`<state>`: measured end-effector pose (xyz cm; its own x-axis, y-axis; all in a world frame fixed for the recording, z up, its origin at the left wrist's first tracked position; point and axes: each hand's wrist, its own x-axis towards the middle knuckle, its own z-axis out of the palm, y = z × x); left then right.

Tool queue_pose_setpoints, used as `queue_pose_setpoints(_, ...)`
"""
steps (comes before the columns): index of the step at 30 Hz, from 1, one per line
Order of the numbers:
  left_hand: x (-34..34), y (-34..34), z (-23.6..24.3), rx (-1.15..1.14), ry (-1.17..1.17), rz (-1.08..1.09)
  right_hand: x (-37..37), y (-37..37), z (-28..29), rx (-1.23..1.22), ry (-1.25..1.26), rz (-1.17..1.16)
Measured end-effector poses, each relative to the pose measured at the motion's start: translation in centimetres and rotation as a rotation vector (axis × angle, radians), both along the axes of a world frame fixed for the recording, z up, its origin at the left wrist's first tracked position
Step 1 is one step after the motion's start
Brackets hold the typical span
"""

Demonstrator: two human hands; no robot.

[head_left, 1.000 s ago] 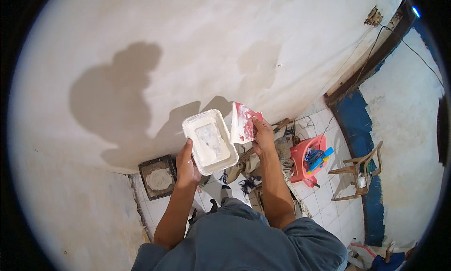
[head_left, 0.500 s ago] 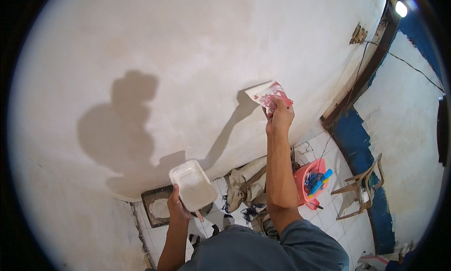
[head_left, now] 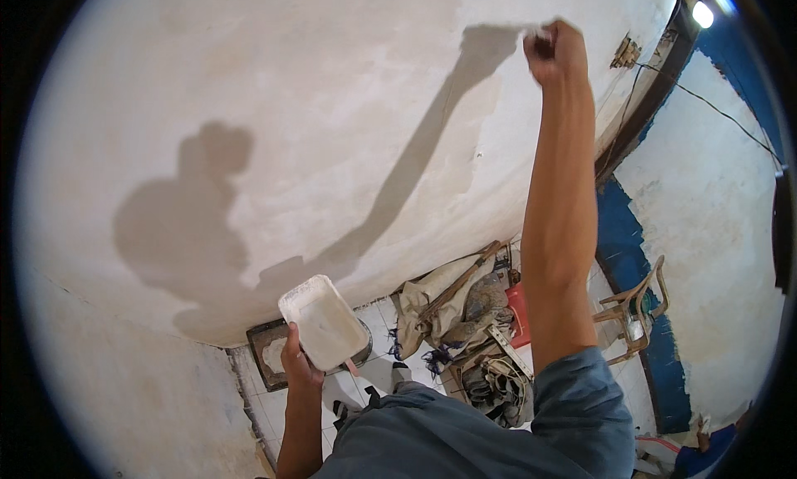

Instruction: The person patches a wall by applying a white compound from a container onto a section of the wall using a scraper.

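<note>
My right hand (head_left: 554, 51) is raised high against the pale wall (head_left: 349, 97), fingers closed on the red scraper, now mostly hidden and blurred; its shadow falls just left of it. Lower down, my left hand (head_left: 297, 354) grips the side of a white rectangular plastic tray (head_left: 320, 317), its inside coated with pale paste. Beneath that, on the tiled floor, a dark square tray (head_left: 270, 354) with a pale powdery mound is partly covered by my left hand and tray.
Sacks and sticks (head_left: 436, 300) lie along the wall's foot. A red basket (head_left: 515, 309) is partly behind my right arm. A worn chair (head_left: 635, 321) stands by a blue-and-white wall (head_left: 689, 230). A wire (head_left: 714, 101) hangs below a lit bulb (head_left: 702, 14).
My right hand has risen from beside the white tray to high on the wall, taking the scraper with it. My left hand and tray have dropped lower and left in view.
</note>
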<state>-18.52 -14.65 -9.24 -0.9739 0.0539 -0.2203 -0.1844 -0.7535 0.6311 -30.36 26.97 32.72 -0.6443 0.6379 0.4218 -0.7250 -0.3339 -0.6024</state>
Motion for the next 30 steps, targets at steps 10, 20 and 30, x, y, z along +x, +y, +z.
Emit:
queue_pose_setpoints(10,0.4,-1.5,-0.6,-0.096,-0.043,-0.01,-2.9,-3.9,-23.2,-0.269,-0.226,0.059)
queue_pose_setpoints(20,0.8,-0.9,0.0,-0.048,0.049,-0.003,-4.5,-6.2,10.7,-0.299,0.098,-0.126)
queue_pose_setpoints(30,0.4,-1.0,-3.1,0.003,-0.004,0.019,0.4,-0.1,-7.5,-0.202,-0.017,-0.087)
